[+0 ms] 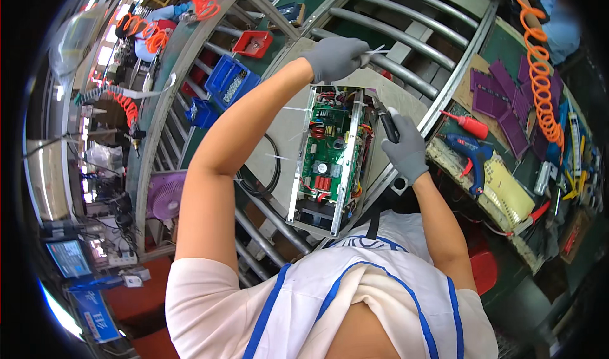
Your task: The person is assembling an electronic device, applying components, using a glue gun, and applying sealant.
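One purple fan [166, 196] stands near nine o'clock of the green circuit board [327, 156]. Blue bin [221, 72] of small metal parts at ten; red bin [242, 43] at eleven. Black cable [275, 181], coiled, at nine, just beside the board. Board sits at the dial's centre in a metal frame, thin white ties [297, 109] jutting from its left side. Left hand [336, 58], grey-gloved, at twelve, just past the board's far end; fingertips together, pinching a white strip [374, 50]. Right hand [406, 148], grey-gloved, between two and three; fingers clamped round a black-handled tool [388, 124], its head near the board's edge. Red bottle [471, 126] at half past two; blue glue gun [468, 148] at three.
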`<state>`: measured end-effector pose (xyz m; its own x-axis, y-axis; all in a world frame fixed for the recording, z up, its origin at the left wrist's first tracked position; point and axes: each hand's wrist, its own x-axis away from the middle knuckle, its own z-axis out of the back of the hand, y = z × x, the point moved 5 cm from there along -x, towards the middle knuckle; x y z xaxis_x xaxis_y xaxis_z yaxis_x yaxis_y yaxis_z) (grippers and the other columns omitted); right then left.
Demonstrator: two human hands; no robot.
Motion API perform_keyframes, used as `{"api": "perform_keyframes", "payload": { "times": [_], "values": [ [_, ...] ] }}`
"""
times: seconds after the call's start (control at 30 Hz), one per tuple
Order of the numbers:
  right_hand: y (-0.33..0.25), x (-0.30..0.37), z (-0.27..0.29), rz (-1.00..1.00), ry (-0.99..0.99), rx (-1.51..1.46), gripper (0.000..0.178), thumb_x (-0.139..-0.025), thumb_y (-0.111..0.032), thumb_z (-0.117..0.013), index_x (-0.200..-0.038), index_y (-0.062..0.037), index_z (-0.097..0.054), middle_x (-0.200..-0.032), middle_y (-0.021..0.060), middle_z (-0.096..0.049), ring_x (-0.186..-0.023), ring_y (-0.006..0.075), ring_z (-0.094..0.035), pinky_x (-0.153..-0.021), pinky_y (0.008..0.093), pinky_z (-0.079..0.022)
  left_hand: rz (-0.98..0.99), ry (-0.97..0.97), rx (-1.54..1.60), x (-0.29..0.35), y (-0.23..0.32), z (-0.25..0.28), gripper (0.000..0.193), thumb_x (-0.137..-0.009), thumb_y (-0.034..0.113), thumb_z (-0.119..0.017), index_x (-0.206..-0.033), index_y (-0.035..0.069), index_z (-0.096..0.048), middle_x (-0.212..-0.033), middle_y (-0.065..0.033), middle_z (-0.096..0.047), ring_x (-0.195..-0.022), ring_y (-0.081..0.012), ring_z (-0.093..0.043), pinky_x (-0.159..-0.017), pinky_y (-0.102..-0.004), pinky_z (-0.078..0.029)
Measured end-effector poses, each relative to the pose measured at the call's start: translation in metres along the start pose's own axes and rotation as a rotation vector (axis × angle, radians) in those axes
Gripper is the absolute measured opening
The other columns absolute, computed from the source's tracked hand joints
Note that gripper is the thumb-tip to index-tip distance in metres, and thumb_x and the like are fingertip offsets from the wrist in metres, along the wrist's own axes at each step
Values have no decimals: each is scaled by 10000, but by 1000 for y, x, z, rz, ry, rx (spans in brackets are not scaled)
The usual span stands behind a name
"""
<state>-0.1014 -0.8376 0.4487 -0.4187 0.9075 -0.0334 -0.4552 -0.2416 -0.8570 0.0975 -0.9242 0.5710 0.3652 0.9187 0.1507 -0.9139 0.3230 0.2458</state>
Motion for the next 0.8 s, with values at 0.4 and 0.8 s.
{"api": "perform_keyframes", "payload": {
  "times": [0.4,0.8],
  "values": [
    [-87,-62,-14,506,-126,907,735,-692,-173,-753,-1386,-119,-519,-1129,106,-569,-1089,293,-565,-928,433,-446,236,42,159,74,-50,-26,183,-941,195,-529,-1082,139,-632,-960,-157,-701,-912,-377,-669,-799,-472,-504],
    [-157,-88,-27,900,-279,972,540,-755,-130,-723,-1281,-100,-599,-1071,107,-593,-1061,299,-579,-880,447,-435,302,445,279,154,-119,-66,247,-968,251,-495,-1053,87,-660,-989,-144,-700,-925,-352,-653,-822,-457,-486]
  ]
}}
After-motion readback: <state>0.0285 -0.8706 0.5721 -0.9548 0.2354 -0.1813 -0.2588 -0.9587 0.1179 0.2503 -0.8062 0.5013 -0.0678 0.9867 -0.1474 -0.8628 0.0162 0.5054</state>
